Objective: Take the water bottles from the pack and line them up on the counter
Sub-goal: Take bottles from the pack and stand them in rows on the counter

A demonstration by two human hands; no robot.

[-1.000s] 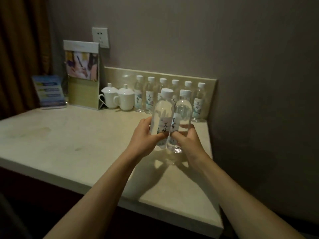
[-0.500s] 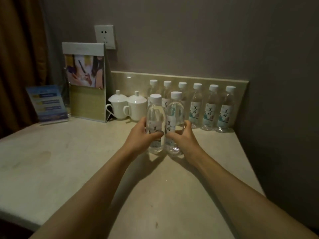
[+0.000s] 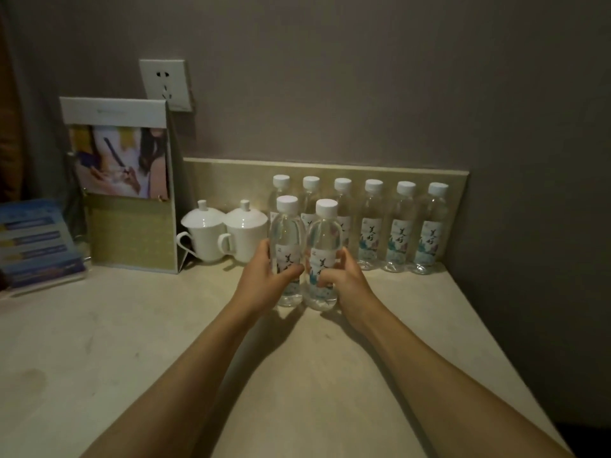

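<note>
Two clear water bottles with white caps stand upright side by side on the pale counter. My left hand grips the left bottle around its label. My right hand grips the right bottle the same way. Their bases are on or just above the counter; I cannot tell which. Behind them a row of several more bottles lines the low backsplash; the left ones are partly hidden by the two I hold. No pack is in view.
Two white lidded cups stand left of the bottle row. A standing photo folder and a blue leaflet holder sit at the back left, under a wall socket. The counter's right edge runs along a dark wall.
Both hands have carried the two bottles forward and down toward the row at the back wall. The view has moved closer to the counter.
</note>
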